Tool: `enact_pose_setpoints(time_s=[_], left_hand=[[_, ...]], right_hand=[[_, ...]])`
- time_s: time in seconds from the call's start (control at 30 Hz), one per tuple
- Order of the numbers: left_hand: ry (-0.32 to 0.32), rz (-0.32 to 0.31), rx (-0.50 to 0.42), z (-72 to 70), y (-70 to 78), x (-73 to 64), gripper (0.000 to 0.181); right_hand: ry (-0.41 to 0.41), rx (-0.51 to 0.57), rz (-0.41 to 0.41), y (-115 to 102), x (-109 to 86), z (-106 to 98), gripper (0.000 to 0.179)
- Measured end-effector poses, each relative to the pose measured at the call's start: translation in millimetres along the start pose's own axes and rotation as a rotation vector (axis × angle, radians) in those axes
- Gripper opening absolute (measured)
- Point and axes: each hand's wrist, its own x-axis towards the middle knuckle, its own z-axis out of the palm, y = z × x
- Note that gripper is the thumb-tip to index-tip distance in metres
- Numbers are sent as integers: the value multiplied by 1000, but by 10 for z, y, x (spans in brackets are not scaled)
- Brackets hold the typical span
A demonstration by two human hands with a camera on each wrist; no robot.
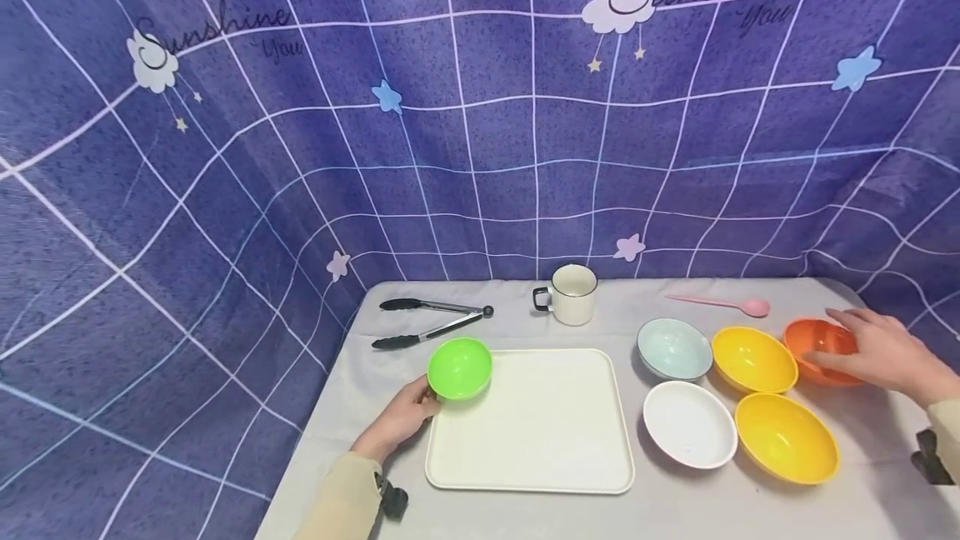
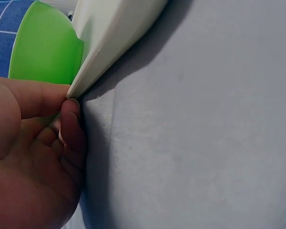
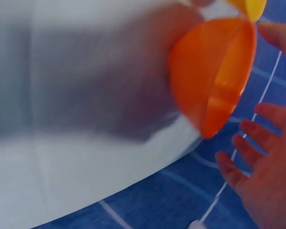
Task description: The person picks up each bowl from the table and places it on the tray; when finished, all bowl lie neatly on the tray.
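Observation:
A green bowl [image 1: 460,367] stands on the upper left corner of a cream tray [image 1: 543,427]. My left hand [image 1: 402,417] is at the tray's left side, and in the left wrist view its thumb and fingers pinch the tray rim [image 2: 93,67] close by the green bowl [image 2: 45,45]. At the far right, my right hand [image 1: 881,352] hovers over an orange bowl [image 1: 813,336] with its fingers spread. The right wrist view has those fingers [image 3: 262,136] apart from the orange bowl [image 3: 195,71], holding nothing.
Left of the orange bowl are two yellow bowls [image 1: 753,359], a pale blue bowl [image 1: 673,348] and a white bowl [image 1: 688,425]. Behind them lies a pink spoon [image 1: 753,307]. A white mug [image 1: 574,297] and black-tipped tongs [image 1: 442,325] are at the back, before a blue curtain [image 1: 495,148].

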Motion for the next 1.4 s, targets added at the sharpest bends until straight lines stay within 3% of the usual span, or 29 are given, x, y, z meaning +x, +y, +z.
enact_pose_setpoints(time_s=[0.2,0.33,0.57,0.83,1.2,1.4], left_hand=[[-5,14,-2,11,0,-2,57],[-14,-2,-7,21,1,-6,56],[-29,4,-18,37,-12,-19,57],[-44,30,-32,50,-64,0,61],[-23,24,-4,10,-78,17,62],[-23,36,-9,-44,-45,10,62]], right_hand=[[-118,120,1,182,-38,80,104],[-155,196,-3,232,-56,134,110],[-58,178,-81,283,-100,190,108],[-28,137,-53,305,-142,200,110],[76,143,-96,275,-74,137,89],[76,164,-115,214,-68,43,83]])
